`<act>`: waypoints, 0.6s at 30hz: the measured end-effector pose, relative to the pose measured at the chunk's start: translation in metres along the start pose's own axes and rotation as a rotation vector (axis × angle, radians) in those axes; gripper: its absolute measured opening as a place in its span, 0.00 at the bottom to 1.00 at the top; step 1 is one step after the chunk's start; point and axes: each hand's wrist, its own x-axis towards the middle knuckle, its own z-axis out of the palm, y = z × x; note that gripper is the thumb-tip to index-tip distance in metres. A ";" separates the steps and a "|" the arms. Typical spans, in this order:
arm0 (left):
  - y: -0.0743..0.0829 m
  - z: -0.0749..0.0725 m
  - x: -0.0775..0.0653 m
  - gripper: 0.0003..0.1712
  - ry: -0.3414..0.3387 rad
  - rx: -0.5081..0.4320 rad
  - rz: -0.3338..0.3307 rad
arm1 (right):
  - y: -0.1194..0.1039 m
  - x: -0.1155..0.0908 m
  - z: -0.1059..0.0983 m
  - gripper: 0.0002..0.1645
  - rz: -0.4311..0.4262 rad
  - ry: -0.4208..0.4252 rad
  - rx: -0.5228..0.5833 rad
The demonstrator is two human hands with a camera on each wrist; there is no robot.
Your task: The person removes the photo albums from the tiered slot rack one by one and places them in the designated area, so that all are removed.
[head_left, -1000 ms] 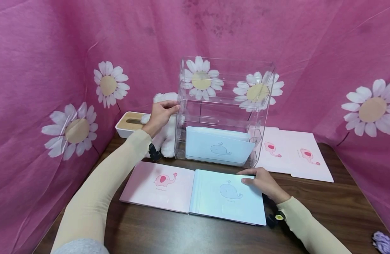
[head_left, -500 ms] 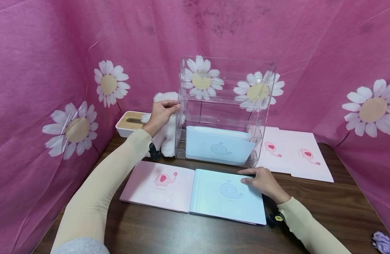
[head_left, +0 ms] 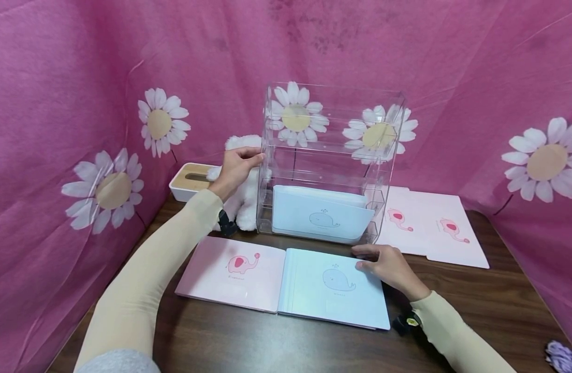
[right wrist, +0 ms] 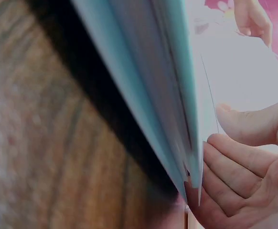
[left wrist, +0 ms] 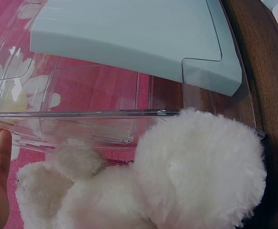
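In the head view my left hand [head_left: 236, 170] holds the left side edge of a clear acrylic rack [head_left: 330, 150] between thumb and fingers. Its fingers [left wrist: 1, 155] lie along the side panel in the left wrist view. A light blue whale booklet [head_left: 320, 218] leans in the rack's lowest tier. On the table, my right hand [head_left: 389, 267] grips the far right corner of a blue whale booklet [head_left: 309, 290], thumb over its cover and fingers at its edge. Several layered edges of the blue stack [right wrist: 177, 86] show in the right wrist view. A pink elephant booklet [head_left: 236, 277] lies against it.
A white plush toy [head_left: 245, 204] stands by the rack's left side, with a wooden-topped white box [head_left: 185, 189] behind it. Pink elephant sheets [head_left: 453, 228] lie at the right on the wooden table [head_left: 239, 342]. A purple fluffy thing [head_left: 564, 356] shows at lower right.
My right hand has shifted slightly to the right along the corner of the blue booklet. The left hand and the rack stay as they were.
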 end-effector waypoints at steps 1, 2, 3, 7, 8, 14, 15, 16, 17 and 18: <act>0.000 0.000 0.000 0.18 0.000 0.001 0.000 | 0.000 0.000 0.000 0.23 0.000 0.000 0.002; 0.000 0.000 0.000 0.17 0.002 0.000 0.001 | 0.000 -0.001 -0.001 0.23 0.001 0.002 0.007; 0.000 0.000 0.000 0.17 0.005 0.000 -0.001 | 0.000 -0.001 -0.001 0.24 0.001 0.006 0.015; -0.001 0.001 0.000 0.16 0.011 0.005 -0.006 | 0.000 -0.003 -0.005 0.23 -0.016 0.041 0.060; 0.000 0.001 0.000 0.16 0.013 0.005 -0.005 | -0.001 -0.003 -0.006 0.23 -0.023 0.056 0.069; 0.001 0.001 -0.001 0.16 0.007 0.005 -0.001 | -0.006 -0.004 -0.014 0.22 -0.062 0.119 0.127; 0.001 0.001 -0.001 0.16 0.007 0.003 -0.001 | -0.008 -0.004 -0.016 0.22 -0.068 0.127 0.145; 0.001 0.000 -0.001 0.16 0.008 0.003 -0.001 | -0.009 -0.004 -0.017 0.22 -0.075 0.138 0.161; 0.001 0.000 -0.001 0.16 0.007 0.003 0.000 | -0.011 -0.005 -0.019 0.22 -0.081 0.145 0.180; 0.001 0.000 -0.001 0.16 0.008 0.003 0.001 | -0.012 -0.005 -0.020 0.22 -0.085 0.155 0.198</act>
